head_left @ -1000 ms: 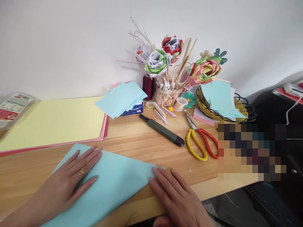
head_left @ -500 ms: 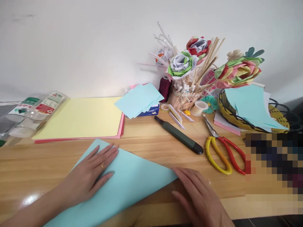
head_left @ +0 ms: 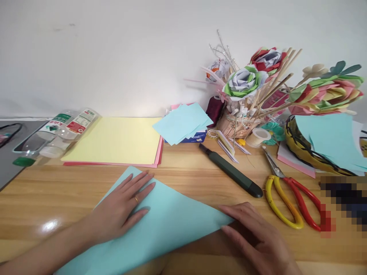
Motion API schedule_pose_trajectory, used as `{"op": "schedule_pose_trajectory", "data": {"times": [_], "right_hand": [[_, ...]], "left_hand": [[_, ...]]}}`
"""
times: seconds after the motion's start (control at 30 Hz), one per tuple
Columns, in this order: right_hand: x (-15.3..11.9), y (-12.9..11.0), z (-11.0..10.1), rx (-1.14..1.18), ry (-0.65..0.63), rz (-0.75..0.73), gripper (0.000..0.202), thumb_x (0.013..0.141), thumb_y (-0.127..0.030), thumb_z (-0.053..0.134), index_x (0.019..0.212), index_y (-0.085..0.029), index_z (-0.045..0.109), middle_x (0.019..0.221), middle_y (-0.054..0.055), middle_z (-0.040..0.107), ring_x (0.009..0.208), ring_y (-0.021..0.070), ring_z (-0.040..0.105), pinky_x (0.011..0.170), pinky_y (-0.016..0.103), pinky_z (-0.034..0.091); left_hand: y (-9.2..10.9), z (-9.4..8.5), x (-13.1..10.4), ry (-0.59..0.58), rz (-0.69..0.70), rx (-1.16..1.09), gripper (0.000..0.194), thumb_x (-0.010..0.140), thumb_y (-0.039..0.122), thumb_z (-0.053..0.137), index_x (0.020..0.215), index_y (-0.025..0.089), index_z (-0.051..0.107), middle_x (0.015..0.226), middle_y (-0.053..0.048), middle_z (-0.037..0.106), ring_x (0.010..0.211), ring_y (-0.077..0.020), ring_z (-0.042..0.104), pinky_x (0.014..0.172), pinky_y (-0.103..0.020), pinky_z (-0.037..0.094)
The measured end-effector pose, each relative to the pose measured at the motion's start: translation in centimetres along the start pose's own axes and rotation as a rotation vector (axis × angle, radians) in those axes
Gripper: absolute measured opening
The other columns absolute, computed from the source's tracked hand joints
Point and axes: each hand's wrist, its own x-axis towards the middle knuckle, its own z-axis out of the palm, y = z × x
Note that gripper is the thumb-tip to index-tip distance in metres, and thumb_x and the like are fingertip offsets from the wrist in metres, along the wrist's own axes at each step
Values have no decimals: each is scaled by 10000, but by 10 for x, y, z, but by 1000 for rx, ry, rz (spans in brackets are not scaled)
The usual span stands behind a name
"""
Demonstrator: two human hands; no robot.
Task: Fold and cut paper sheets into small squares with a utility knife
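A light blue sheet of paper (head_left: 177,210), folded to a triangle-like shape, lies on the wooden table in front of me. My left hand (head_left: 123,206) rests flat on its left part, fingers stretched towards the far corner, a ring on one finger. At the paper's right tip is my right hand (head_left: 255,233). Its forefinger touches the upper edge and its thumb the lower edge, with the tip showing between them. Thumb and fingers stand apart. The near end of the paper runs out of view at the bottom.
Behind the paper lies a stack of yellow and pink sheets (head_left: 120,139), with plastic bottles (head_left: 69,128) on its left. A dark green pen-like tool (head_left: 232,173) and scissors (head_left: 282,183) lie to the right. Paper flowers (head_left: 243,82) and a basket (head_left: 292,133) stand behind.
The whole scene has shifted right in view as the camera turned left. My right thumb has come up to the paper's lower edge near the tip. My left hand stays flat on the paper.
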Motion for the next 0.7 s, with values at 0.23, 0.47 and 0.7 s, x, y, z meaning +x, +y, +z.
{"op": "schedule_pose_trajectory", "data": {"times": [0.23, 0.47, 0.7], "right_hand": [[1, 6, 2, -59, -65, 57, 179, 894, -281, 520, 1027, -255, 637, 791, 12, 654, 710, 145, 633, 615, 243, 541], [5, 2, 0, -258, -121, 15, 147, 889, -264, 471, 976, -234, 586, 770, 6, 652, 684, 150, 644, 590, 257, 535], [9, 5, -3, -262, -282, 142, 66, 810, -198, 543, 850, -248, 530, 733, -31, 624, 627, 135, 616, 544, 243, 490]], "left_hand": [[-1, 1, -1, 41, -37, -63, 592, 923, 319, 480, 1466, 232, 261, 1498, -105, 298, 1386, -317, 244, 1090, -485, 332], [-4, -2, 0, 46, -20, -55, 582, 903, 344, 517, 1441, 232, 327, 1454, -124, 344, 1368, -335, 272, 1071, -482, 360], [-10, -5, -1, -4, 7, -3, 596, 905, 404, 512, 1444, 242, 318, 1453, -139, 346, 1301, -333, 380, 1022, -496, 400]]}}
